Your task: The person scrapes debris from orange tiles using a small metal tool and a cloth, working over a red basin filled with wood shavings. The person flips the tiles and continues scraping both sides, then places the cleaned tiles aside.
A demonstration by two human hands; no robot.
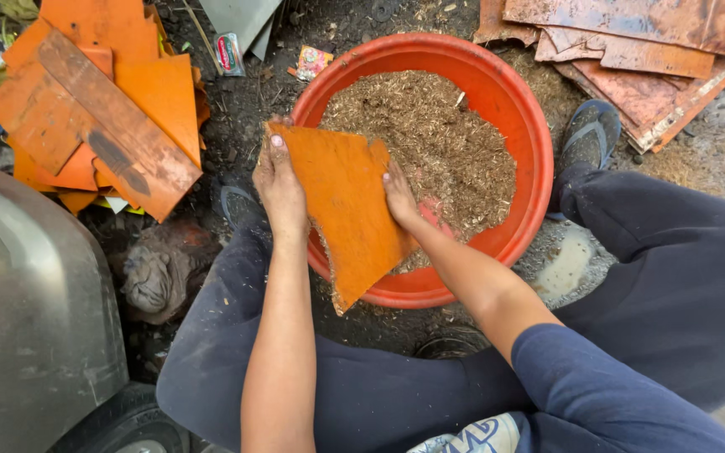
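A broken orange sheet [350,210] with jagged edges leans over the near left rim of a big red-orange basin [513,109]. My left hand [279,180] grips the sheet's left edge, thumb on top. At the sheet's right edge my right hand [400,195] presses down on it, over the basin. The basin holds a heap of brown sawdust-like chaff [438,143].
A stack of orange sheets [102,109] lies at the far left, rusty-brown sheets [639,42] at the far right. A grey metal body [27,310] fills the near left, a crumpled rag [157,277] beside it. My legs in dark trousers flank the basin; a sandalled foot [589,138] rests at its right.
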